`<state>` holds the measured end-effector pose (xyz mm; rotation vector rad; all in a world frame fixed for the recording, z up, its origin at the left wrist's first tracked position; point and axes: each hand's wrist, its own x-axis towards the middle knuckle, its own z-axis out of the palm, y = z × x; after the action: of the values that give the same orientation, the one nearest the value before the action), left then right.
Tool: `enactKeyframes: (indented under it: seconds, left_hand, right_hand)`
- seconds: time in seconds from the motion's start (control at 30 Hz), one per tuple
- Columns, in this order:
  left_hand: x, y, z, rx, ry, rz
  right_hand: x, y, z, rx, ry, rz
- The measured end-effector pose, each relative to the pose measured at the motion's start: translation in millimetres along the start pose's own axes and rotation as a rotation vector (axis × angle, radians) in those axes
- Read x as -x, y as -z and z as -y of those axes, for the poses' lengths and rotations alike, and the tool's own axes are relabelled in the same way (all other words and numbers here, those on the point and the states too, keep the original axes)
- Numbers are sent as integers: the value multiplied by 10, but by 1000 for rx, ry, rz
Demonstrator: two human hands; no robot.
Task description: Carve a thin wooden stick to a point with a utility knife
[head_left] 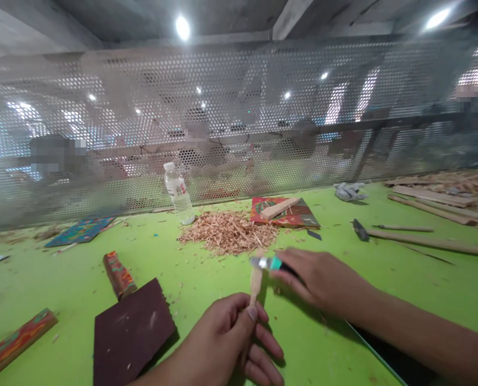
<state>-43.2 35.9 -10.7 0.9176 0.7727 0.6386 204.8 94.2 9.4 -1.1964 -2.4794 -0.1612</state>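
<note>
Low in the middle of the head view, my left hand (239, 335) pinches a thin, pale piece of wood (255, 281) by its narrow neck, with the wider end pointing away from me. From the right, my right hand (313, 273) is closed around a utility knife (277, 264) with a black and teal handle. Its blade lies across the upper end of the wood; motion blur hides whether it touches. Just beyond the blade is a heap of wood shavings (226, 231) on the green table (207, 276).
Dark sandpaper (132, 335) and painted wood blocks (119, 274) lie left. A water bottle (178, 194) stands behind the shavings, beside a painted board (307, 212). Right are a hammer (424, 239), crumpled cloth (349, 191) and wood strips (434, 195). A perforated metal screen (231, 69) borders the back.
</note>
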Motion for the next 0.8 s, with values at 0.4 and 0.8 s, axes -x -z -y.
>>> enactKeyframes:
  seconds: [0.4,0.8]
  left_hand:
    - [-18,24,-20,55,7,15]
    - [-18,24,-10,63,-10,20]
  right_hand:
    - [8,85,-115,6,-84,-99]
    - [63,114,323,-194,78,232]
